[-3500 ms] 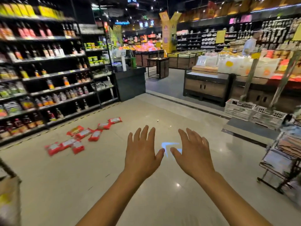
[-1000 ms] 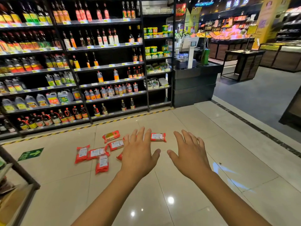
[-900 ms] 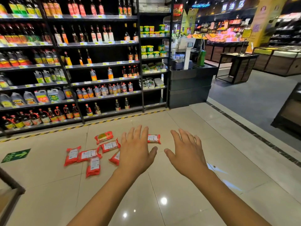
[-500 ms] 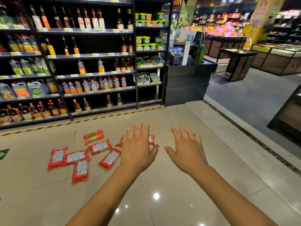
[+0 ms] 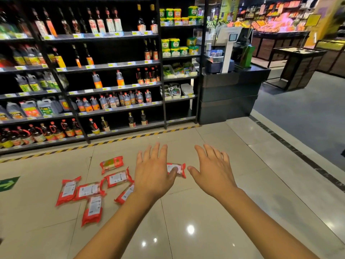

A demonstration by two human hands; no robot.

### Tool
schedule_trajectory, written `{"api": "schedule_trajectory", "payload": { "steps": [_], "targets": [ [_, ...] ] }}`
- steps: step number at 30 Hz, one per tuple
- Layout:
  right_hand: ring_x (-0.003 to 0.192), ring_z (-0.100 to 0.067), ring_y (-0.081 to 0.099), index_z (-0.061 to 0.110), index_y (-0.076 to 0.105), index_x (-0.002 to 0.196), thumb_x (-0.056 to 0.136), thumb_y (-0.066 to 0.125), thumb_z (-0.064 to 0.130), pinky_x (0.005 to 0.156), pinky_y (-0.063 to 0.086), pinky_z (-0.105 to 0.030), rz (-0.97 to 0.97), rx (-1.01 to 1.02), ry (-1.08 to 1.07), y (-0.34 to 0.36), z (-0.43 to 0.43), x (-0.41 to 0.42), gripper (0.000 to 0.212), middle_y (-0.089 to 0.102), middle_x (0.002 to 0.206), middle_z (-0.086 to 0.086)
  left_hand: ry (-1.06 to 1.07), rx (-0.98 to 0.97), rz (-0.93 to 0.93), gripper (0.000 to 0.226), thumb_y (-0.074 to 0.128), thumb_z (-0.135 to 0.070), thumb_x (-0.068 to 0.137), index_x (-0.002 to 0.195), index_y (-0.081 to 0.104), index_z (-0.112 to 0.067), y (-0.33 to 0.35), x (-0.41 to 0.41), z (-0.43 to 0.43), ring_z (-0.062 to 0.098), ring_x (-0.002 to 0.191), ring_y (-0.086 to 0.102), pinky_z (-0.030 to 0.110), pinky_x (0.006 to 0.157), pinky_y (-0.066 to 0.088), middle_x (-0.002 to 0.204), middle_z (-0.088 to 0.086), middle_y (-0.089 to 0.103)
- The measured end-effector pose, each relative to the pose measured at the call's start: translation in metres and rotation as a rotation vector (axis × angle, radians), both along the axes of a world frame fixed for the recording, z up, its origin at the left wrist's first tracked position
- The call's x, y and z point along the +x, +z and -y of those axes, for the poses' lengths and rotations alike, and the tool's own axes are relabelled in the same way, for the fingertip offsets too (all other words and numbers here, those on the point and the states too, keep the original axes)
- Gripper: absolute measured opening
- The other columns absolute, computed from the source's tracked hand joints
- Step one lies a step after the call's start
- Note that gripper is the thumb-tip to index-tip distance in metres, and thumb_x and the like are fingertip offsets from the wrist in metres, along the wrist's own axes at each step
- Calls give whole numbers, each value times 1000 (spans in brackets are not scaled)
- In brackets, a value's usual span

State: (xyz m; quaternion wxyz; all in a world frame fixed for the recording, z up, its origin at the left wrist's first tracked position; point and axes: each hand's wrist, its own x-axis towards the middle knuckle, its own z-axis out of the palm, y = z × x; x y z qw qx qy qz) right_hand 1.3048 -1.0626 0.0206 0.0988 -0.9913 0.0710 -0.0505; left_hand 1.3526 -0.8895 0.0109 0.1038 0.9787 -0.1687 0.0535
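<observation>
My left hand (image 5: pixel 153 176) and right hand (image 5: pixel 212 172), fingers spread and empty; red packet (image 5: pixel 180 168) lies below between the thumbs, long axis crosswise, nearer my left thumb.

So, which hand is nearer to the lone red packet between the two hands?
Left. The left hand covers the left end of the red packet in the view; the right hand is just to its right, not overlapping it.
</observation>
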Motion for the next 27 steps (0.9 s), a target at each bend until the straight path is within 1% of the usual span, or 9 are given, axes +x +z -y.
{"api": "schedule_trajectory", "payload": {
  "steps": [3,8,10,14,19,21,24,27],
  "targets": [
    [152,-25,22,24,22,158,102,45,53,123,17,-45,17,9,30,3,30,54,67,26,165,-5,39,25,10,82,43,-62,102,165,8,-22,6,45,26,27,160,6,50,130,5,174,4,9],
    [151,-25,22,25,24,157,100,48,54,122,17,-46,14,36,97,0,64,132,68,28,164,-4,125,88,53,84,44,-65,100,164,13,-22,6,103,63,27,159,14,50,129,12,173,4,16],
    [152,-25,21,25,23,158,100,48,54,123,16,-46,-11,41,128,-6,71,156,69,27,164,-4,155,91,14,82,43,-64,100,164,13,-22,-1,121,71,28,159,13,50,129,11,172,5,16],
    [152,-25,21,26,21,159,101,47,53,123,15,-45,-52,49,199,-21,77,194,69,25,165,-5,216,92,-31,80,35,-66,102,164,12,-22,-20,152,78,30,159,10,52,129,8,173,6,13],
    [153,-26,19,24,20,160,102,47,52,123,13,-46,-92,35,253,-41,82,248,70,22,167,-6,268,99,-63,81,34,-66,101,165,11,-21,-38,196,76,30,159,9,51,130,6,173,7,11],
    [153,-26,20,24,20,160,101,47,53,123,14,-46,-111,20,280,-52,81,272,71,23,166,-7,296,93,-86,80,36,-65,101,164,13,-22,-53,215,72,29,159,10,51,130,5,173,6,13],
    [152,-27,21,25,21,159,101,46,53,122,15,-47,-145,-22,315,-72,79,308,70,25,166,-6,329,32,-121,77,38,-62,102,164,18,-21,-76,245,66,30,159,13,51,128,7,172,6,16],
    [152,-27,21,25,21,159,101,43,54,123,14,-47,-190,-87,344,-91,82,353,69,25,166,-6,358,32,-183,76,32,-63,103,164,18,-20,-103,285,61,31,158,14,52,126,9,172,7,16]
  ]
}}
